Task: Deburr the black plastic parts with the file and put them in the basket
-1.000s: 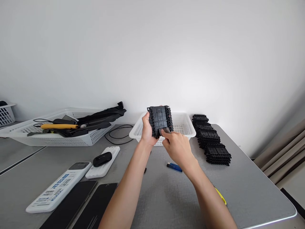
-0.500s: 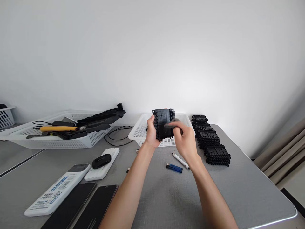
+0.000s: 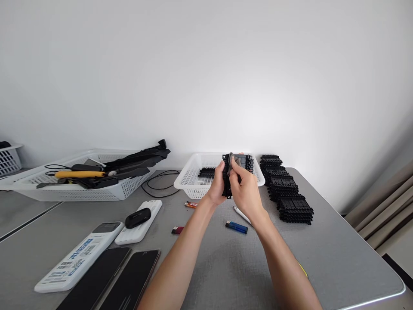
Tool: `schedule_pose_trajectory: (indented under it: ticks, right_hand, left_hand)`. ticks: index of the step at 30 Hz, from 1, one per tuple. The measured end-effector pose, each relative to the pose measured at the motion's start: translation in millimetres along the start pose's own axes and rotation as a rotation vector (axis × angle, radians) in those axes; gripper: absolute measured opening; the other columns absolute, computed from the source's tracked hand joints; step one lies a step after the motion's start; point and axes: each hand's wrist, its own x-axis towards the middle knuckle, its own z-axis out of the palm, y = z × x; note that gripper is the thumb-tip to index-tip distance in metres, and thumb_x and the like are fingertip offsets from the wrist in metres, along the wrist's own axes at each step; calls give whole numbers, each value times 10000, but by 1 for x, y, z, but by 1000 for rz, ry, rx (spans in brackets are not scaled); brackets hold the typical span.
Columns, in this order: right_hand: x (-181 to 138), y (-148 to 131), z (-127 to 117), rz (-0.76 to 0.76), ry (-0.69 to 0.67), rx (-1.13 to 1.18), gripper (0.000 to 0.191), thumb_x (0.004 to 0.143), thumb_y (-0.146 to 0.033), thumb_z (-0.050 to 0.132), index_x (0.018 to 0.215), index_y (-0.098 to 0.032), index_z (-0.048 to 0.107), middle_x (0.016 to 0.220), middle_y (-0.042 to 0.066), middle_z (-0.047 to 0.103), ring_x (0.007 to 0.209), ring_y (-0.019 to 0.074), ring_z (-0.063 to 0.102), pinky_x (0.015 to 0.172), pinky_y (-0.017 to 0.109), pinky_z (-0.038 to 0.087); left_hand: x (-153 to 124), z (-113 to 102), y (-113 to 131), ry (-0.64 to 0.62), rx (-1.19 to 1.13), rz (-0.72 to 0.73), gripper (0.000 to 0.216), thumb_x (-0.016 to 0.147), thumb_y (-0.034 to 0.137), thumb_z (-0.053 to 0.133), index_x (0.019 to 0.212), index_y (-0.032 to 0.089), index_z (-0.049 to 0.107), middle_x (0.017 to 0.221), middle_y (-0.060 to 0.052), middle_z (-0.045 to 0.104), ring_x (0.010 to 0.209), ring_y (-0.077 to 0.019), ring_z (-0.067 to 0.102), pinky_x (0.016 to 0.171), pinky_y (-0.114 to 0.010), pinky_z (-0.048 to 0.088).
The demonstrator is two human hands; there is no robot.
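Observation:
My left hand (image 3: pixel 217 186) grips a black ribbed plastic plate (image 3: pixel 245 161) by its left side, tilted up over the front of a white basket (image 3: pixel 190 181). In my right hand (image 3: pixel 247 189) a bunched grey cloth (image 3: pixel 232 160) is pinched and pressed against the plate's face. The fingers of both hands partly cover the plate. Another black plate (image 3: pixel 206 172) lies inside the basket, partly hidden behind my left hand. Stacks of like black plates (image 3: pixel 295 209) stand to the right.
On the table lie a blue lighter (image 3: pixel 236 227), an orange lighter (image 3: pixel 191 204), a red lighter (image 3: pixel 177 230) and a white marker (image 3: pixel 241 214). At left are power banks (image 3: pixel 79 258), phones (image 3: pixel 130 280) and a large white basket (image 3: pixel 125 189) holding tools. A black cable (image 3: pixel 155 193) lies between the baskets.
Both hands have shifted right with the plate, which has turned. The cloth has moved to the plate's upper part. The black plate in the basket and the orange lighter have come into clearer view.

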Motion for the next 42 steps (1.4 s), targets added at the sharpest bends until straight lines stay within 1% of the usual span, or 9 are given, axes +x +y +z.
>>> schedule_pose_trajectory:
  ticks: [4,7,12,18,22,27,35,38,42]
  right_hand:
    - [0,0,-3,46,-67,25,501,937,-204,347,1394,-155,547,1012,91,726,772,164,625,687,232,466]
    - [-1,2,-2,82,-163,30,496,891,-169,386,1337,-161,605,797,57,717,567,127,492,578,217,382]
    - [-3,2,0,13,-230,-52,456,875,-151,405,1233,-203,682,806,72,713,626,148,522,614,236,337]
    - [-2,-2,-6,27,-256,-356,435,874,-148,390,1158,-255,702,745,44,674,638,175,529,594,269,264]
    - [-4,-5,-3,37,-281,-483,464,894,-176,384,1273,-268,636,828,65,682,690,199,550,582,291,230]
    - [-6,-5,3,-22,-376,-391,461,900,-171,389,1297,-253,610,829,67,681,702,196,550,585,289,221]
    - [-6,-1,-12,-78,-489,-158,330,850,-132,415,964,-218,713,639,5,578,561,131,383,579,247,240]
    - [-6,2,-9,-71,-463,-118,333,852,-145,419,937,-220,731,694,19,634,585,135,441,607,240,288]
    - [-3,5,-2,71,-279,-65,333,847,-164,422,859,-216,751,786,44,697,718,175,569,680,258,359]
  left_hand:
    - [0,-4,1,27,5,-9,604,854,593,513,1302,201,608,1168,-68,715,1155,-285,620,1022,-380,449]
    - [0,-8,6,47,10,16,595,865,586,490,1292,190,614,1142,-69,723,1101,-281,644,981,-372,476]
    - [2,-12,14,77,-16,64,600,880,583,437,1308,197,603,1138,-69,727,1052,-260,666,932,-359,505]
    - [3,-9,10,96,-21,15,586,882,566,430,1299,196,610,1114,-68,735,1009,-256,682,888,-361,527]
    - [5,-9,9,119,-43,36,583,874,566,439,1284,192,618,1105,-71,737,977,-246,687,873,-355,529]
    - [4,-11,18,161,-68,125,583,884,571,406,1271,193,623,1070,-74,742,924,-237,696,827,-347,543]
    - [-1,-9,33,186,-30,152,581,894,573,382,1251,191,634,1042,-83,742,903,-243,701,763,-339,563]
    - [-1,-9,32,191,2,156,581,891,576,391,1253,191,633,1046,-84,743,910,-246,702,765,-340,565]
    - [1,-6,25,184,20,139,574,892,565,396,1265,195,625,1068,-77,742,946,-246,697,801,-344,560]
